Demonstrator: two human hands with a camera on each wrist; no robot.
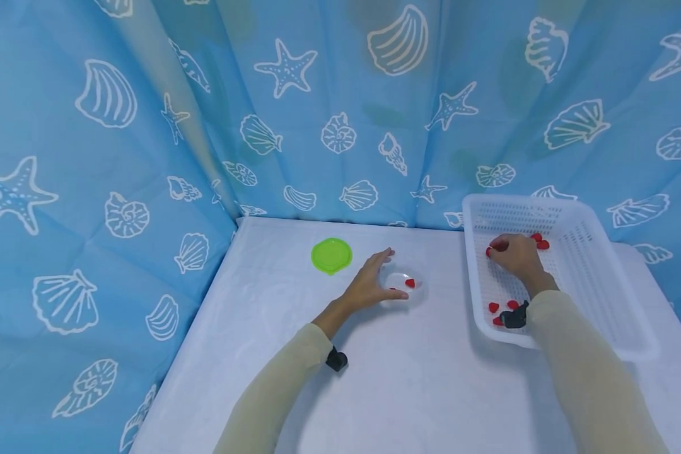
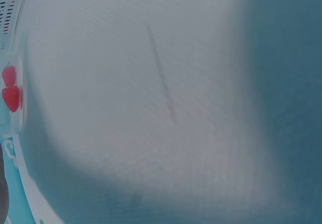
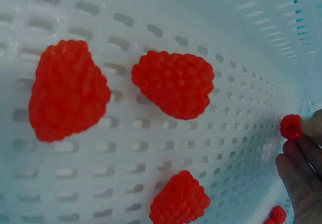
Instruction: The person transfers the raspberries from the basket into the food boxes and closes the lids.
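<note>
Well, basket (image 1: 593,284) on table (image 1: 425,391), curtain (image 1: 318,94) behind.

left of the basket (image 1: 470,265), a beige left sleeve (image 1: 278,384) and black wrist camera (image 1: 337,359); over the basket's rim, a matching right sleeve (image 1: 590,366).

Near the frame's centre, the left hand (image 1: 370,284) spreads thumb from fingers; right of centre, the right hand (image 1: 515,255) pinches with bent fingers.
</note>
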